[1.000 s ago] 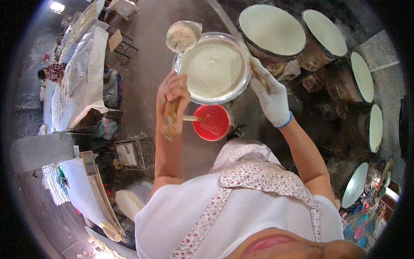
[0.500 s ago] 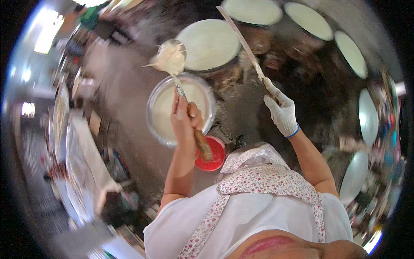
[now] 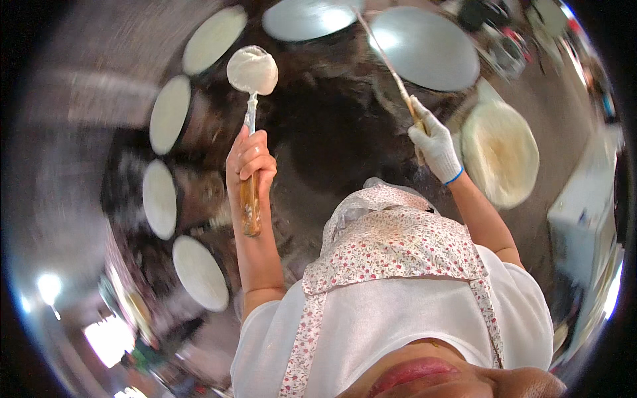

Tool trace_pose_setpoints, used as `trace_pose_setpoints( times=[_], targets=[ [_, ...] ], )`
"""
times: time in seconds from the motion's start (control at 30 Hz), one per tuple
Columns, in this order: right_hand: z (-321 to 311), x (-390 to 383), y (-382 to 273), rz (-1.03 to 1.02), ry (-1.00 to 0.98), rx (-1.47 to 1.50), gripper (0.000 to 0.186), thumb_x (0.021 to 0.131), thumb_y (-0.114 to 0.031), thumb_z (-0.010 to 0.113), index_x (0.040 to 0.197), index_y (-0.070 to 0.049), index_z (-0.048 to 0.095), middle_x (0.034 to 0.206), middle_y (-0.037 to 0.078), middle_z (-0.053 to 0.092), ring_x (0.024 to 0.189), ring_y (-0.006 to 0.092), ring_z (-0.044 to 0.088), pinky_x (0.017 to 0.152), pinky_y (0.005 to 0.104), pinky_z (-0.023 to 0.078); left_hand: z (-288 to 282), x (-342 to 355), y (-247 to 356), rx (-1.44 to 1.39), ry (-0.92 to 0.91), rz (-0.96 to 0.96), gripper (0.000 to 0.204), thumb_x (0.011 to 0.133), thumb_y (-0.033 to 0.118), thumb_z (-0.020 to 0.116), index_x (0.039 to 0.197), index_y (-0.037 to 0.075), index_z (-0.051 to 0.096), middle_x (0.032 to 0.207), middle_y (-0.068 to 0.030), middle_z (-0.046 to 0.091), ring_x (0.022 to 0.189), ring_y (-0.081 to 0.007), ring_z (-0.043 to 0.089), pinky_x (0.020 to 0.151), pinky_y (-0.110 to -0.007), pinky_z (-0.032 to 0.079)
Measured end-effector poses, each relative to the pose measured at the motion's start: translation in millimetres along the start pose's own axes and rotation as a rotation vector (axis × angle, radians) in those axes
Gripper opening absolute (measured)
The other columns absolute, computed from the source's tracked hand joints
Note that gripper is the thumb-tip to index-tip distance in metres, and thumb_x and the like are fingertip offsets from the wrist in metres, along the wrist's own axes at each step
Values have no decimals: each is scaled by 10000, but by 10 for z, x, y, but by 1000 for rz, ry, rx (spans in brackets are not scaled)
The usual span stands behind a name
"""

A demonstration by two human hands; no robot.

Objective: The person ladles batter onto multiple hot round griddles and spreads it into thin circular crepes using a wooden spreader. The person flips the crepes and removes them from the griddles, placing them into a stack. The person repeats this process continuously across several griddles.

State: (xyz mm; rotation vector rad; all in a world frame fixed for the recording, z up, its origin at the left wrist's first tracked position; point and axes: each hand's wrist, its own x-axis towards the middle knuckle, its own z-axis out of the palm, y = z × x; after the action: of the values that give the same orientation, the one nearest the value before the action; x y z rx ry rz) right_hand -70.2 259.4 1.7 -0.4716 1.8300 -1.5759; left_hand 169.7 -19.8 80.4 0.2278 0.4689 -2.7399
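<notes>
My bare left hand (image 3: pixel 252 159) is closed around the wooden handle of a ladle (image 3: pixel 250 199). Pale, thick batter (image 3: pixel 252 69) heaps in its bowl, which points away from me. In a white knit glove with a blue cuff, my right hand (image 3: pixel 434 140) grips a long, thin, flat spatula (image 3: pixel 388 63). The blade slants up and away to the left, its tip in front of the gap between two bare grey round griddles, one on the far right (image 3: pixel 428 50) and one at the far middle (image 3: pixel 312 16).
Round griddles covered in pale batter (image 3: pixel 169 114) curve along my left side. On my right lies a round pile of thin pancakes (image 3: pixel 501 156), browned in the middle. Beyond it stands a white box-shaped cabinet (image 3: pixel 584 205). Dark ground (image 3: pixel 325 132) lies between the griddles.
My view has swung round to the right. The batter bucket and red container have left the picture, while bare griddles and the pancake pile have come in. Both hands keep their tools.
</notes>
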Motion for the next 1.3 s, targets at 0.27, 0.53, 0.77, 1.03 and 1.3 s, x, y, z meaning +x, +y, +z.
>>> trace_pose_setpoints(
  times=[0.27, 0.53, 0.77, 1.03, 1.3],
  targets=[
    [-1055, -665, 266, 124, 585, 183, 648, 1011, -113, 538, 1645, -166, 420, 765, -14, 528, 464, 64, 480, 405, 248, 447, -208, 2379, -1382, 537, 190, -507, 326, 1151, 310, 476, 878, 140, 419, 654, 56, 347, 484, -53, 381, 410, -227, 378],
    [-874, -618, 507, 293, 773, 197, 679, 975, -102, 559, 1638, -185, 437, 713, -19, 521, 426, 71, 433, 378, 251, 414, -1297, 3261, -2309, 1606, 101, -378, 391, 1120, 252, 537, 1500, 163, 547, 704, -36, 557, 575, -140, 562, 510, -299, 478],
    [-253, -200, 679, 268, 1019, 111, 638, 944, -80, 611, 1575, -74, 510, 1128, 52, 631, 855, 91, 551, 774, 249, 446, -1803, 3677, -1826, 2644, -856, 73, 441, 1052, 205, 595, 1489, 261, 614, 816, -181, 688, 724, -390, 670, 680, -527, 518],
    [227, 245, 898, 164, 1148, -47, 561, 1033, -205, 637, 1571, -103, 515, 1409, 192, 682, 1194, 217, 698, 1033, 314, 500, -1533, 4351, -1497, 2639, -954, 339, 535, 1026, 142, 603, 1541, 281, 558, 831, -151, 700, 737, -350, 679, 645, -453, 533],
    [-148, 1423, 751, 260, 1130, -382, 481, 1018, -315, 545, 1482, -196, 585, 1110, 259, 730, 1046, 466, 687, 947, 508, 534, -370, 4145, -1342, 1791, -472, 123, 504, 1124, 117, 437, 1627, 77, 429, 641, 18, 510, 460, -61, 471, 405, -251, 374]
  ],
)
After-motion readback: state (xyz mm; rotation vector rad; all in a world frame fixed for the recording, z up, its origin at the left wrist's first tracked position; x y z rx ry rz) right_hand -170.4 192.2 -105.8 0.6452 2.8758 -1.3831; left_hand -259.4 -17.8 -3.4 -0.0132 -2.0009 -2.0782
